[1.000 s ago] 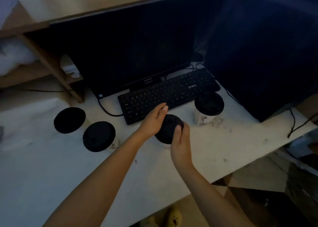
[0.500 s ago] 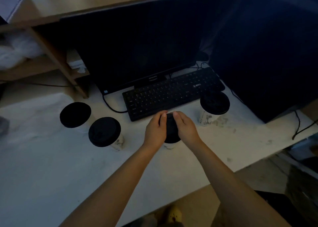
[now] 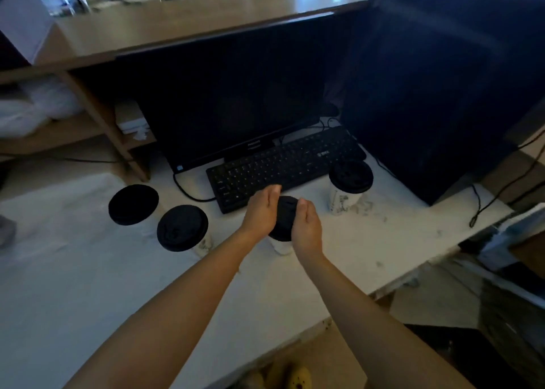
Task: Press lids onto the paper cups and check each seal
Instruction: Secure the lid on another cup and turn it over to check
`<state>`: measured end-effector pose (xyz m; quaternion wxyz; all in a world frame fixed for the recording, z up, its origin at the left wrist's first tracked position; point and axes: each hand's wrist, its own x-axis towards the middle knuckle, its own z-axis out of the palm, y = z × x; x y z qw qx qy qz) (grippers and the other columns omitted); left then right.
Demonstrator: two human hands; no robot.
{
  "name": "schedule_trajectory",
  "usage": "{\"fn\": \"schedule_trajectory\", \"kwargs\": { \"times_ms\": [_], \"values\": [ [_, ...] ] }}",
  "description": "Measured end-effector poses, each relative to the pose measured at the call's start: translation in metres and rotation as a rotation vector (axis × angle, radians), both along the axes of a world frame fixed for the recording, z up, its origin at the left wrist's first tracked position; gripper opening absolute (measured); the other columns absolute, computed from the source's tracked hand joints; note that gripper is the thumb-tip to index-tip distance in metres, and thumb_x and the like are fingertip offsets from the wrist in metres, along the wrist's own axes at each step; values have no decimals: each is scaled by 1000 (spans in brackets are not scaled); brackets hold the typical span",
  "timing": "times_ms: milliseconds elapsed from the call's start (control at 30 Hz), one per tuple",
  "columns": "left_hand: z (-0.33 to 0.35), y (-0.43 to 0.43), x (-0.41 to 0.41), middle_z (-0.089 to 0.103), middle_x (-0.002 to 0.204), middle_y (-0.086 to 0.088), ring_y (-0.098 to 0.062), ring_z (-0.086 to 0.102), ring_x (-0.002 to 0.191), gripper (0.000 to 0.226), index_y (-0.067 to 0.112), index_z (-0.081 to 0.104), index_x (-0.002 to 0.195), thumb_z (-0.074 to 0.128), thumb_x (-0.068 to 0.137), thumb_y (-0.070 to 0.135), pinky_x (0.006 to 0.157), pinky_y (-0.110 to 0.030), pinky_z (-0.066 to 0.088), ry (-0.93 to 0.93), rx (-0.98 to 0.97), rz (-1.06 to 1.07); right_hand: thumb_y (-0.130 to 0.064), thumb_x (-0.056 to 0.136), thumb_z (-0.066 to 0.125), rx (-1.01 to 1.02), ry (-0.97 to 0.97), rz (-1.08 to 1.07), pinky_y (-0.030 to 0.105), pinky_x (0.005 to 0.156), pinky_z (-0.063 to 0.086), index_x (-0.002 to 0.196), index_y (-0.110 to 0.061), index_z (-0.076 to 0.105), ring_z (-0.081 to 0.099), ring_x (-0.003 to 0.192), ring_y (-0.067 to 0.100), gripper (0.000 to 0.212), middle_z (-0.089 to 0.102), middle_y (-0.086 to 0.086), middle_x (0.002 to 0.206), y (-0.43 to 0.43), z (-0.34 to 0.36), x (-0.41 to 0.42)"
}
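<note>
One lid (image 3: pixel 285 216), two hands. My left hand (image 3: pixel 261 211) presses it, fingers straight; my right hand (image 3: pixel 307 230) curls round its rim.

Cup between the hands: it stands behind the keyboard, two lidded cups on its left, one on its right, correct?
No. The head view shows the cup in front of the keyboard, on the near side; two lidded cups on its left, one on its right.

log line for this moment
phase: seating lid | left hand: presses lid side | right hand: grips lid | cup: upright
</note>
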<state>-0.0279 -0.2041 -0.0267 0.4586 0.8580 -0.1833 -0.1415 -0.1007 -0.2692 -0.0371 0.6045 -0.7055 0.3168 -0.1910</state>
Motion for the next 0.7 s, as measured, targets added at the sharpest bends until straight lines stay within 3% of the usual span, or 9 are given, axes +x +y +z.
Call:
{"fn": "schedule_trajectory", "kwargs": {
  "times_ms": [100,200,300,400,533,633,700],
  "values": [
    [8,0,5,56,120,-11,-28,46,118,42,22,56,118,25,98,43,97,-44,41,-120,316,-138,-28,102,25,57,-10,11,18,70,33,118,-3,50,52,97,18,38,52,4,105,4,4,-10],
    [22,-1,8,50,132,-5,-23,37,126,46,25,49,130,25,98,47,100,-44,35,-387,588,-248,-32,102,27,281,-22,87,26,94,38,131,-12,45,49,115,16,40,50,1,120,-6,-3,-23],
    [34,-9,-1,45,142,-1,-21,32,134,49,29,46,134,21,97,49,112,-47,23,-460,594,-326,-18,101,33,340,-45,224,34,110,34,142,-13,33,41,131,17,42,40,3,145,-22,-18,-42],
    [25,-20,-17,31,153,1,-19,20,143,55,30,36,142,22,95,55,117,-50,10,-421,632,-418,0,95,42,195,-4,488,35,112,27,145,-17,19,30,131,9,58,31,-6,143,-28,-29,-55],
    [16,-22,-22,40,144,4,-17,32,133,48,29,39,137,28,94,48,103,-45,28,-507,641,-369,-13,81,71,83,52,658,29,110,30,141,-32,15,32,133,8,84,31,-11,144,-37,-34,-37],
    [13,-25,-23,44,137,3,-19,38,124,44,27,42,132,28,95,44,94,-43,32,-518,656,-367,-25,72,79,44,136,717,35,109,36,147,-23,19,35,135,13,97,34,-6,148,-45,-40,-21],
    [11,-25,-22,46,133,3,-19,40,121,42,26,44,129,29,95,43,92,-42,33,-537,662,-360,-26,72,79,32,148,765,32,107,38,147,-21,22,39,133,13,94,38,-4,147,-51,-45,-15]
  ]
}}
